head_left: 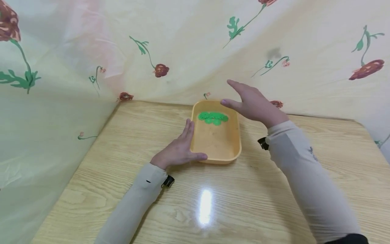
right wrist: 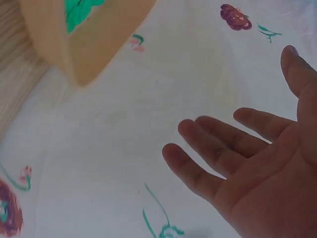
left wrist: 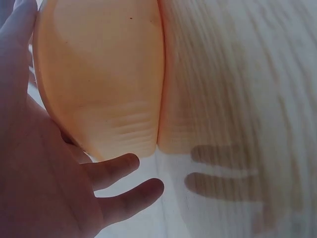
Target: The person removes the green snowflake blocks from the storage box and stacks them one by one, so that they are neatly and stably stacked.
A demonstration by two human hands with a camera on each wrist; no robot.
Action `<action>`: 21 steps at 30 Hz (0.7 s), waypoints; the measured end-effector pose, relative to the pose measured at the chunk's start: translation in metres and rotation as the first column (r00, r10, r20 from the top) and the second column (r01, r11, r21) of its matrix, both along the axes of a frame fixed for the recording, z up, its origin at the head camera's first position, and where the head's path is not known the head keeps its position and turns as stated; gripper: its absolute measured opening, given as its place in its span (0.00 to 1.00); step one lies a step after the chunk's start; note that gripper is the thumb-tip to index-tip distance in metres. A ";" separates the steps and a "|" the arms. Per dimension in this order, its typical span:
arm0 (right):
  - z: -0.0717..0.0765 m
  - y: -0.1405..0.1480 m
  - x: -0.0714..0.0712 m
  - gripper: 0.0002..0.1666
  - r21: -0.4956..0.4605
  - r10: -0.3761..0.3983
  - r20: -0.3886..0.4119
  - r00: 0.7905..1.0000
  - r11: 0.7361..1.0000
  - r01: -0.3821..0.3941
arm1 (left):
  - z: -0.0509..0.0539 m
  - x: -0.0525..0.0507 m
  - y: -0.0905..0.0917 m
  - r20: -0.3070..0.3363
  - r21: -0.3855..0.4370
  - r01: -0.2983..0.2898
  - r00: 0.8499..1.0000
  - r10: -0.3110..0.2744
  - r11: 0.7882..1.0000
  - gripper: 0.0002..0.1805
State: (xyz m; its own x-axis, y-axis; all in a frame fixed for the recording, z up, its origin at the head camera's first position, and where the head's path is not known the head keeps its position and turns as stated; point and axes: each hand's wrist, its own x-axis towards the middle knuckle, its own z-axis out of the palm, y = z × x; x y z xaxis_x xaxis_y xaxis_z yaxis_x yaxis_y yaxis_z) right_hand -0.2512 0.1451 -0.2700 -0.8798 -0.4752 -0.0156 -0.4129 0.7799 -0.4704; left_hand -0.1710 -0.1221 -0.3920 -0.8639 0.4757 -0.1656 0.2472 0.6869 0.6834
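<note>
A pale orange rectangular tray (head_left: pixel 216 142) with rounded corners sits on the wooden table. Flat green pieces with scalloped edges (head_left: pixel 213 117) lie at its far end. My left hand (head_left: pixel 176 150) rests against the tray's left side with its fingers stretched along the wall. Its thumb reaches over the near left corner. In the left wrist view, two straight fingers (left wrist: pixel 129 198) show beside the tray wall (left wrist: pixel 99 84). Above and right of the tray's far corner, my right hand (head_left: pixel 253 101) is raised, fingers extended and thumb apart; it holds nothing.
The light wooden table (head_left: pixel 146 210) spreads out around the tray, with a bright light reflection in front. A cream flower-printed sheet (head_left: pixel 189 40) hangs behind the table and down its left side, close to the tray's far end.
</note>
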 end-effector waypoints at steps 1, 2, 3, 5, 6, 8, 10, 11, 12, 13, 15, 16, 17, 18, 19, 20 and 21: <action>-0.001 -0.005 -0.004 0.52 -0.010 0.002 0.014 1.000 1.000 -0.002 | 0.000 0.000 0.000 -0.001 -0.005 -0.003 1.000 0.003 1.000 0.70; -0.001 -0.010 -0.008 0.51 -0.021 0.006 0.027 1.000 1.000 -0.005 | 0.000 0.000 0.000 -0.002 -0.007 -0.007 1.000 0.007 1.000 0.70; -0.003 -0.015 -0.012 0.49 -0.035 0.006 0.040 0.999 0.999 -0.005 | 0.001 0.000 0.001 -0.004 -0.006 -0.010 1.000 0.010 1.000 0.71; -0.006 -0.024 -0.020 0.46 -0.059 0.008 0.062 0.998 0.998 -0.004 | 0.001 -0.001 0.001 -0.005 -0.001 -0.013 1.000 0.013 1.000 0.71; -0.008 -0.028 -0.023 0.44 -0.076 0.006 0.073 0.997 0.997 -0.001 | 0.001 -0.001 0.001 -0.006 -0.001 -0.013 1.000 0.013 1.000 0.71; -0.014 -0.036 -0.030 0.39 -0.108 0.008 0.086 0.996 0.994 0.002 | 0.001 -0.001 0.002 -0.007 0.002 -0.013 1.000 0.013 1.000 0.72; -0.022 -0.043 -0.038 0.34 -0.128 0.011 0.098 0.995 0.992 0.002 | 0.000 -0.001 0.002 -0.004 0.003 -0.012 1.000 0.012 1.000 0.72; -0.026 -0.046 -0.041 0.31 -0.137 0.011 0.102 0.995 0.991 0.003 | -0.001 -0.001 0.002 -0.003 0.004 -0.013 1.000 0.013 1.000 0.72; -0.030 -0.049 -0.044 0.29 -0.140 0.010 0.106 0.994 0.990 0.005 | -0.001 -0.001 0.002 -0.002 0.008 -0.014 1.000 0.014 1.000 0.72; -0.035 -0.051 -0.048 0.26 -0.135 0.008 0.108 0.994 0.991 0.007 | -0.001 -0.001 0.003 0.000 0.015 -0.015 1.000 0.015 1.000 0.72; -0.045 -0.054 -0.054 0.23 -0.127 -0.001 0.123 0.992 0.992 0.016 | -0.002 -0.001 0.004 0.002 0.019 -0.017 1.000 0.017 1.000 0.72; -0.049 -0.056 -0.056 0.23 -0.123 -0.007 0.131 0.991 0.992 0.023 | -0.002 -0.001 0.004 0.002 0.020 -0.019 1.000 0.019 1.000 0.72; -0.054 -0.057 -0.059 0.22 -0.119 -0.012 0.135 0.991 0.993 0.028 | -0.003 -0.001 0.004 -0.002 0.020 -0.021 1.000 0.021 1.000 0.72; -0.058 -0.059 -0.062 0.21 -0.114 -0.017 0.140 0.990 0.993 0.033 | -0.003 -0.001 0.005 -0.007 0.019 -0.023 1.000 0.023 1.000 0.72; -0.062 -0.060 -0.064 0.20 -0.112 -0.022 0.145 0.989 0.993 0.038 | -0.003 -0.002 0.005 -0.010 0.017 -0.024 1.000 0.024 1.000 0.72; -0.065 -0.062 -0.065 0.20 -0.112 -0.027 0.151 0.988 0.993 0.044 | -0.004 -0.002 0.006 -0.014 0.015 -0.025 1.000 0.025 1.000 0.72; -0.068 -0.063 -0.066 0.20 -0.110 -0.031 0.155 0.987 0.993 0.048 | -0.004 -0.003 0.006 -0.017 0.016 -0.026 1.000 0.026 1.000 0.72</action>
